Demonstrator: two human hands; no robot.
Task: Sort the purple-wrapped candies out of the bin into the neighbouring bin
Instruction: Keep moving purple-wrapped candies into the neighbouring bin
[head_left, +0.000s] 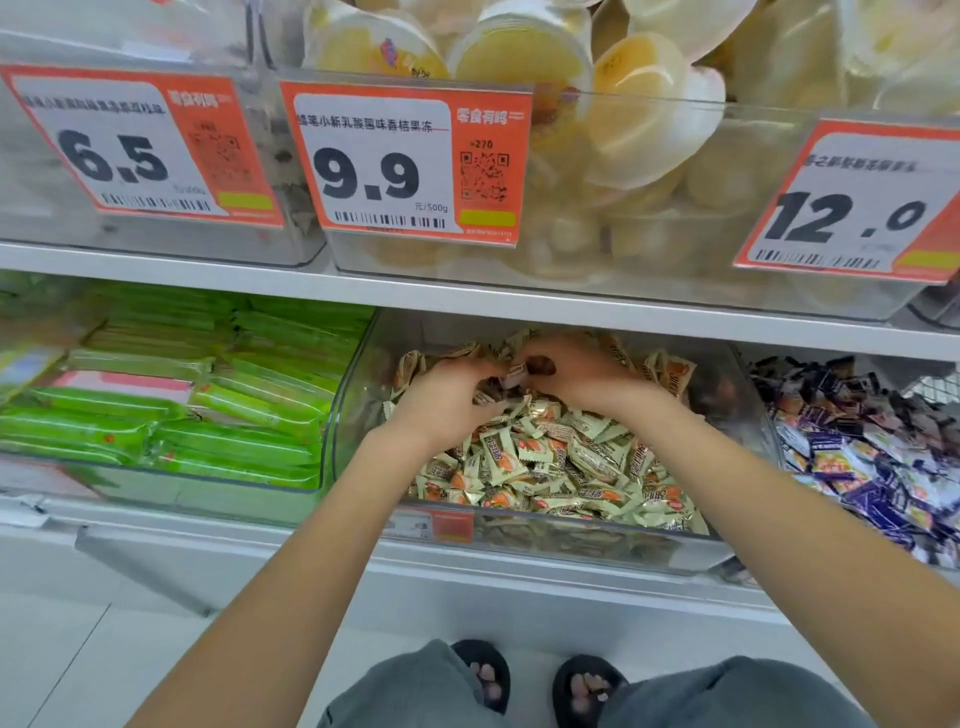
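Far left on the lower shelf (467, 299) we note a clear bin of green-wrapped bars (208, 410). Next to it sits the middle clear bin (358, 364), heaped with cream-and-orange wrapped candies (561, 467); an orange price label (441, 525) is fixed to its front.

Both hands reach into the back of this bin. The left hand (447, 395) rests on the heap with fingers curled; we cannot tell whether it grips anything. Between the two hands we see one small purple-wrapped candy (514, 375), pinched at the fingertips of the right hand (571, 371), just above the heap.

To the right, the neighbouring bin (769, 415) holds purple-and-white wrapped candies (857, 457).

On the shelf above, we read price tags 6.5 (135, 150), 9.9 (405, 161) and 12.0 (852, 208), with pale yellow jelly cups (639, 114) behind.
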